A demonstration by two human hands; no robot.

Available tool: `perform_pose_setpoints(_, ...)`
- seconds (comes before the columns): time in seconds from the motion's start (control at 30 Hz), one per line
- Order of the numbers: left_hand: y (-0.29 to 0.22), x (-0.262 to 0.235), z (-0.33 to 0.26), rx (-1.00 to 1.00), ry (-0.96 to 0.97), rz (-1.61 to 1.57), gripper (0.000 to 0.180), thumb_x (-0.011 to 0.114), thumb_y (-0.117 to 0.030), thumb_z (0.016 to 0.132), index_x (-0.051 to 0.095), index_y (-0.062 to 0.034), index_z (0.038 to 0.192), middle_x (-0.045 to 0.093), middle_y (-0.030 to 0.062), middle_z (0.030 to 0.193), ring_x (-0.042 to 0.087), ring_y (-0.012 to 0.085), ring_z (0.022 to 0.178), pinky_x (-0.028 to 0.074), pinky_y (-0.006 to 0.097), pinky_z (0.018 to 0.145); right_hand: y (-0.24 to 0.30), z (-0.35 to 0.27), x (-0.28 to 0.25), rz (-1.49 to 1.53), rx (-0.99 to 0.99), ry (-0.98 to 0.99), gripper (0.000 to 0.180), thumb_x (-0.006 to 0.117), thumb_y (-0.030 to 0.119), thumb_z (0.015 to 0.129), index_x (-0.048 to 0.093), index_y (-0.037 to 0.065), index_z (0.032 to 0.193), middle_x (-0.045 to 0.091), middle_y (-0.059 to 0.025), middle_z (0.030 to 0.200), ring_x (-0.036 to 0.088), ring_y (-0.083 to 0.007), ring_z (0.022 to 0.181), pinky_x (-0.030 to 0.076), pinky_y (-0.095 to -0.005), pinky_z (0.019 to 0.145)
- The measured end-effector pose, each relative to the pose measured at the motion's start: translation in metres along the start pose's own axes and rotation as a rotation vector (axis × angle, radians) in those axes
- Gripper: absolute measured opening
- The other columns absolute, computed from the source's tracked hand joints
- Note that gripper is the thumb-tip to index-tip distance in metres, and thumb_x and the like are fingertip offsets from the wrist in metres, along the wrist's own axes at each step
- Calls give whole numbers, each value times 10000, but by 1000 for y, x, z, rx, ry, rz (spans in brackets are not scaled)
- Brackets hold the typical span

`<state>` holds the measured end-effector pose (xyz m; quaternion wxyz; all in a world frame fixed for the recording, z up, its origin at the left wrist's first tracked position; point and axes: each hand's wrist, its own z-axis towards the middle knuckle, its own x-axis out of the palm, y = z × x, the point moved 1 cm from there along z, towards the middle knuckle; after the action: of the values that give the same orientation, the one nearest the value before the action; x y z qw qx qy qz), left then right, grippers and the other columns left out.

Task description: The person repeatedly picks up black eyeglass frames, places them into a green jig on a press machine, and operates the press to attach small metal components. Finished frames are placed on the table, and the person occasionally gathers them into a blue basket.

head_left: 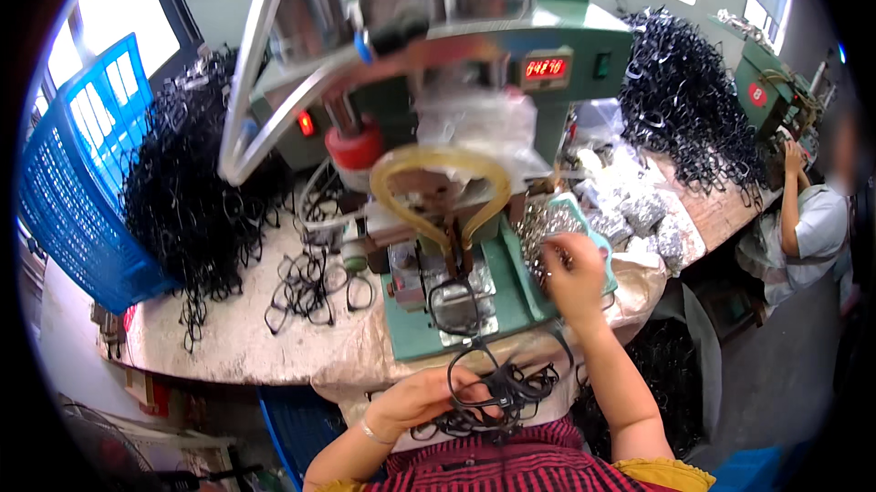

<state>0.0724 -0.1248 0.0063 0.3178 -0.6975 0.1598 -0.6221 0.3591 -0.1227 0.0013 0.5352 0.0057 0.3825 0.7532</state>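
Note:
My left hand (422, 399) is low in front of the machine, its fingers closed on a black eyeglass frame (498, 386). More black frames lie bunched beside and under it, above my lap. My right hand (578, 282) is over a green tray (598, 236) of small shiny metal parts (546, 218). Its fingertips are drawn together and slightly blurred; whatever is between them is too small to make out. Another black frame (454, 308) sits at the machine's metal fixture, below two yellow tubes (497, 183).
A green press (584, 36) with metal cylinders stands ahead. Heaps of black frames rise at left (196, 172) and right (680, 90). A blue crate (78, 191) leans at far left. Bags of silvery parts (643, 211) lie right of the tray. Another person (808, 218) works at far right.

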Motion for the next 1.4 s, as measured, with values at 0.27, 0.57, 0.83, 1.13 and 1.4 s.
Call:
perform_pose_setpoints(0.27, -24, 61, 1, 251, -353, 562, 687, 798, -100, 791, 468, 30, 1380, 510, 191, 1404, 486, 306, 1323, 361, 465, 1125, -20, -9, -3, 716, 613, -209, 80, 689, 27, 890, 687, 11, 969, 683, -15, 913, 601, -73, 822, 474, -216, 769)
perform_pose_setpoints(0.57, 28, 28, 41, 152, -338, 524, 139, 659, -70, 918, 636, 1, 1035, 667, 76, 891, 640, 188, 802, 521, 344, 793, -7, 4, -12, 361, 421, -28, 109, 710, 16, 833, 725, 0, 940, 705, -71, 889, 650, -146, 828, 492, -265, 777)
perform_pose_setpoints(0.83, 14, -22, -32, 385, -516, 772, 408, 380, -398, 1069, 470, -8, 1148, 625, 155, 1108, 610, 235, 1022, 480, 389, 929, 12, -29, -61, 231, 321, 40, 131, 714, -34, 759, 717, 18, 879, 703, -84, 884, 663, -214, 850, 503, -315, 788)
perform_pose_setpoints(1.13, -13, -76, -18, 713, -972, 89, 256, 491, -323, 1031, 516, -90, 928, 655, 128, 802, 641, 199, 708, 499, 286, 567, 90, 12, 19, 656, 269, 200, 221, 699, -8, 795, 623, -5, 1003, 677, -91, 943, 663, -172, 884, 509, -292, 801)
perform_pose_setpoints(1.4, -66, 20, 1, 846, -789, 253, 285, 404, -285, 1048, 458, -58, 885, 635, 194, 724, 596, 239, 597, 496, 309, 590, 105, 14, 22, 993, 509, 306, 394, 717, 7, 830, 521, -24, 1170, 648, -61, 1053, 633, -113, 943, 474, -245, 869)
